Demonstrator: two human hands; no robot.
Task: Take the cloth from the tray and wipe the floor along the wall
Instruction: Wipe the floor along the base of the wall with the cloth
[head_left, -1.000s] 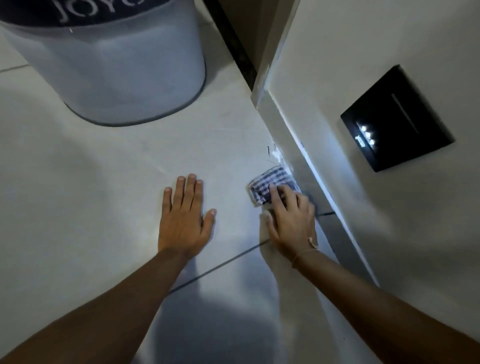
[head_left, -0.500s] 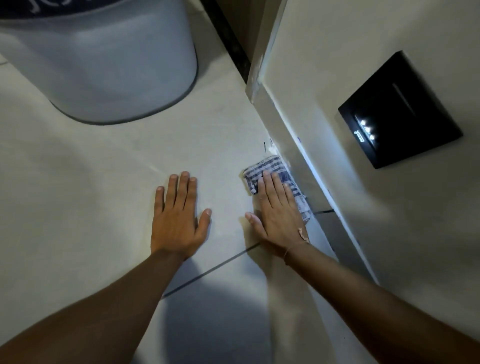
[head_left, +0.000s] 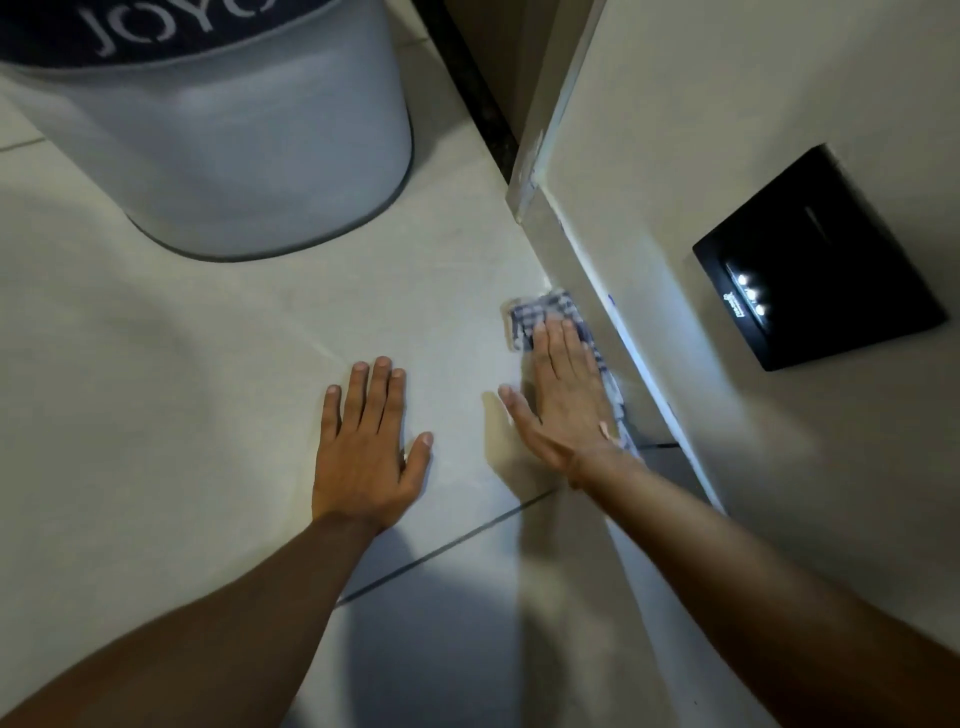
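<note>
I was in the wiping step. My right hand (head_left: 563, 395) lay flat with fingers stretched out, pressing the checked cloth (head_left: 540, 312) onto the floor (head_left: 260, 338) right against the foot of the wall (head_left: 597, 244); it gripped nothing, only pinned the cloth under the palm. My left hand (head_left: 366, 452) was spread wide on the tile beside it, bearing my weight, empty. The bin (head_left: 234, 156) stood well ahead. Next, I judged, the cloth needed pushing on along the wall's edge under steady pressure.

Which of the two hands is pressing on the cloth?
The right hand, flat on the checked cloth beside the wall; the left hand rests on bare floor tile.
</note>
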